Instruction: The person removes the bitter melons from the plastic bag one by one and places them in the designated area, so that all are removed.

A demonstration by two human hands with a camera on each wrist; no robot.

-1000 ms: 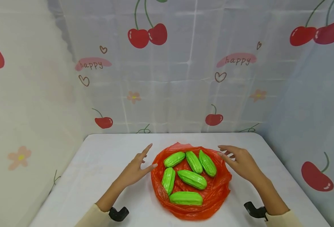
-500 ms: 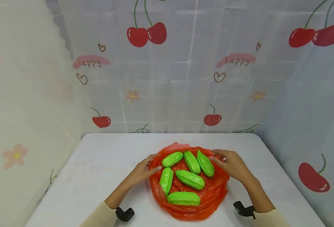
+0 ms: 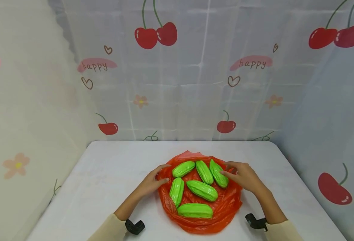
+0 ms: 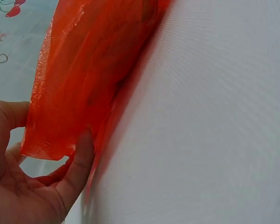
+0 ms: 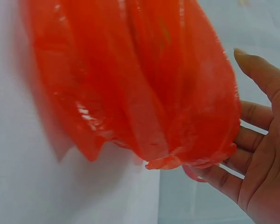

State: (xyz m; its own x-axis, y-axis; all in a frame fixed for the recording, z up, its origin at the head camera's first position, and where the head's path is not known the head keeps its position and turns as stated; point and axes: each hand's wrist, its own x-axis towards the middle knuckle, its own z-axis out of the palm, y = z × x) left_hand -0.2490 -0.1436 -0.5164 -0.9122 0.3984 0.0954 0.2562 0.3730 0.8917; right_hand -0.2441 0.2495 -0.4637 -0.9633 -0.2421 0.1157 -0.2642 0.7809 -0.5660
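- Plastic bag (image 3: pixel 223 212) is tinted orange-red
- Ridged gourds (image 3: pixel 201 190) are coloured bright green
- Tabletop (image 3: pixel 119 160) is coloured white
- Backdrop (image 3: pixel 177 80) is printed with red cherries (image 3: pixel 167 34), peach flowers (image 3: pixel 140 101)

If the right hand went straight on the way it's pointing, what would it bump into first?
Probably the red bag: its edge is right by the right hand. A green vegetable looks next in line, though depth is hard to judge.

We identify thin, glossy, crinkled plastic film in the bag (image 3: pixel 202 228); shiny, ridged surfaces on the vegetables (image 3: pixel 201 190); a smooth, matt tabletop (image 3: pixel 119 164); a creased, faintly lustrous backdrop (image 3: pixel 180 83); and matt cloth sleeves (image 3: pixel 109 229).
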